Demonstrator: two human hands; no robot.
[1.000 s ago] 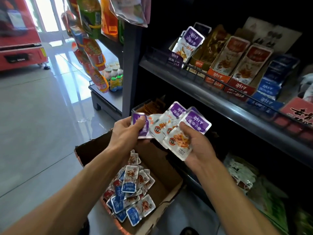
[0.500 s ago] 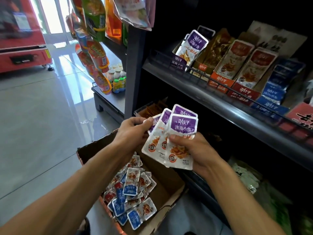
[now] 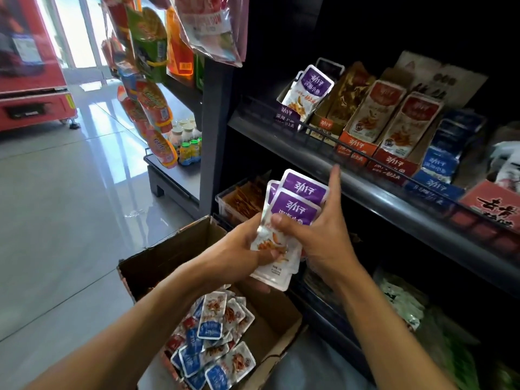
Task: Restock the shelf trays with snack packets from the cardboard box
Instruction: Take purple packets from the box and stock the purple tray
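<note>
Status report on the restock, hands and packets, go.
Left hand and right hand both grip purple-topped white snack packets, squared together. Above brown cardboard box. Purple shelf tray unobstructed.

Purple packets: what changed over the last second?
The fanned purple packets were squared into one stack. The left hand slid in from the fan's left end; both hands now grip the stack, the right hand with its index finger raised. The cardboard box and shelf trays stayed unchanged.
</note>
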